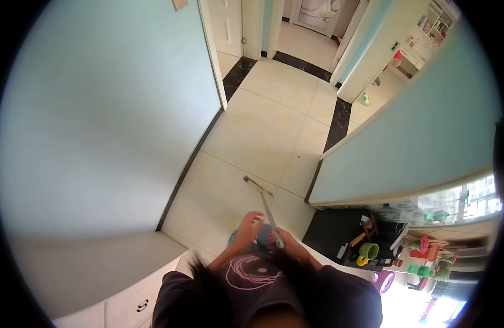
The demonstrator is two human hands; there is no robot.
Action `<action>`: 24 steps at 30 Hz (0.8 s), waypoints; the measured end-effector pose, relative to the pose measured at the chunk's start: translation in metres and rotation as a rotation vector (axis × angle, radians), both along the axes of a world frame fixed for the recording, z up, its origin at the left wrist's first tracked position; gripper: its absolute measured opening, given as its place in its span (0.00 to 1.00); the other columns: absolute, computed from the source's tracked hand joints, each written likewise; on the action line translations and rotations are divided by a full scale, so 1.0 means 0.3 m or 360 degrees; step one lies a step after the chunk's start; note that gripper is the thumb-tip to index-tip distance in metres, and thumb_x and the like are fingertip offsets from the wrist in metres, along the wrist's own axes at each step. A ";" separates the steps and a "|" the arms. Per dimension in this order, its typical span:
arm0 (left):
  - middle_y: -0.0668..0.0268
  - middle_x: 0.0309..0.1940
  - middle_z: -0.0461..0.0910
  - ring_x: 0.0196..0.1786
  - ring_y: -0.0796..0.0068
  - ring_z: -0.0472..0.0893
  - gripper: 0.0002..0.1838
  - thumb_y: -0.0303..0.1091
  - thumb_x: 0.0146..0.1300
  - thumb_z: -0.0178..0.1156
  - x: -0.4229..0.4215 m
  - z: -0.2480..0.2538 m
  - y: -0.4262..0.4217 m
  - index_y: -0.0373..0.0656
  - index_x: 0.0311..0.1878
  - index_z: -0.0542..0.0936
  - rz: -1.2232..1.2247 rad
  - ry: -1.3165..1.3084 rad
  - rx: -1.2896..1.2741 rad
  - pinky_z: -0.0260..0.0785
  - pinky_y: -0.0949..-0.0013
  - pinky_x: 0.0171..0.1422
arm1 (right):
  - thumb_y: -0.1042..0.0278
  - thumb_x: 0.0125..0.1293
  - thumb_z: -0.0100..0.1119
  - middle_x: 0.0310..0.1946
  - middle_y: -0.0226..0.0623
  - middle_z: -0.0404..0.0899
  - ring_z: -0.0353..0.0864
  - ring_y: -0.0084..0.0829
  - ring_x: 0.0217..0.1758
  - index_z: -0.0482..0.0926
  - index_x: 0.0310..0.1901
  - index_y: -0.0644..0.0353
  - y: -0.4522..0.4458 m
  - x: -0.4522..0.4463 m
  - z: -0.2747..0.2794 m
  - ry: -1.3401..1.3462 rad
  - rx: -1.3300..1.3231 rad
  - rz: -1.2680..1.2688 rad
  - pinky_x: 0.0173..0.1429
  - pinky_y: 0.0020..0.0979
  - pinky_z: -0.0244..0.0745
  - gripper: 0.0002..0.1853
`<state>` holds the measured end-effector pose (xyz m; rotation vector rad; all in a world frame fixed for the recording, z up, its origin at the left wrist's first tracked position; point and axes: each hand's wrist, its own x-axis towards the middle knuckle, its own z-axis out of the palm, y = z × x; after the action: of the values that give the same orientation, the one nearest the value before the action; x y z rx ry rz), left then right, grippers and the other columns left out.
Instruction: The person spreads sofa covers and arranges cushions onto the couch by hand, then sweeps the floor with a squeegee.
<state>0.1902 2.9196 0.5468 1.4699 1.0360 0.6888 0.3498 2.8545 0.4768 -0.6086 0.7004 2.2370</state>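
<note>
A grey long-handled T-shaped floor tool (266, 206) reaches forward from my body. Its narrow crosswise head has a dark end and a yellowish-green middle, and is over the pale tiles; whether it is a mop or a squeegee I cannot tell. My right hand (279, 236) is wrapped round the handle near its top end. Just left of the handle, my left hand (251, 223) is raised with its fingers loosely bent and apart, and nothing shows in it. Part of my blue trousers appears behind the hands.
Light blue walls (115, 109) flank the tiled corridor (263, 120), with doorways at its far end. To the right a black-topped cabinet (328, 232) carries a green mug (368, 251) and other items. A white drawer cabinet (126, 298) stands at lower left.
</note>
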 end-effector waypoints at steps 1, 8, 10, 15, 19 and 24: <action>0.63 0.38 0.69 0.39 0.68 0.70 0.11 0.30 0.51 0.49 -0.010 -0.060 0.080 0.41 0.40 0.67 0.0276 0.0085 -0.0147 0.61 0.70 0.43 | 0.61 0.56 0.43 0.17 0.31 0.64 0.64 0.23 0.18 0.64 0.26 0.60 0.082 -0.013 0.042 0.0004 -0.0002 -0.0005 0.24 0.25 0.64 0.11; 0.57 0.44 0.66 0.45 0.67 0.68 0.22 0.42 0.54 0.46 0.160 -0.219 0.686 0.32 0.44 0.64 -0.0042 -0.1467 -0.2193 0.61 0.67 0.45 | 0.64 0.54 0.43 0.15 0.29 0.61 0.60 0.21 0.15 0.62 0.27 0.60 0.663 0.044 0.292 -0.0986 0.0439 0.0511 0.19 0.22 0.59 0.08; 0.57 0.43 0.67 0.45 0.67 0.68 0.19 0.38 0.55 0.46 0.241 -0.305 0.868 0.37 0.47 0.61 -0.0085 -0.1008 -0.1761 0.58 0.65 0.51 | 0.66 0.54 0.44 0.15 0.30 0.62 0.62 0.22 0.16 0.64 0.28 0.61 0.816 0.114 0.221 -0.0898 0.0439 0.0476 0.18 0.22 0.60 0.08; 0.65 0.42 0.68 0.45 0.72 0.66 0.18 0.36 0.53 0.46 0.405 -0.345 1.273 0.35 0.45 0.65 0.0029 -0.1320 -0.1972 0.56 0.69 0.51 | 0.64 0.55 0.44 0.15 0.29 0.61 0.61 0.20 0.16 0.64 0.27 0.62 1.304 0.268 0.374 -0.0990 0.0162 0.0476 0.19 0.19 0.58 0.09; 0.67 0.42 0.67 0.45 0.75 0.65 0.18 0.37 0.53 0.46 0.550 -0.309 1.558 0.40 0.47 0.65 -0.0415 -0.0853 -0.1338 0.55 0.70 0.50 | 0.59 0.56 0.43 0.16 0.28 0.62 0.59 0.18 0.15 0.65 0.28 0.61 1.541 0.419 0.140 -0.0749 0.0312 0.0278 0.17 0.14 0.55 0.12; 0.68 0.43 0.66 0.44 0.77 0.64 0.18 0.39 0.53 0.47 0.671 -0.320 1.887 0.43 0.46 0.64 0.0020 -0.1216 -0.2002 0.57 0.70 0.48 | 0.60 0.56 0.42 0.19 0.29 0.63 0.60 0.19 0.17 0.64 0.29 0.58 1.904 0.490 0.150 -0.0628 0.0352 0.0269 0.18 0.16 0.55 0.10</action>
<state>0.3916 3.4857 0.4507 0.0650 0.6141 0.3801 0.4969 3.4256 0.5218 -0.9889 0.2063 2.2105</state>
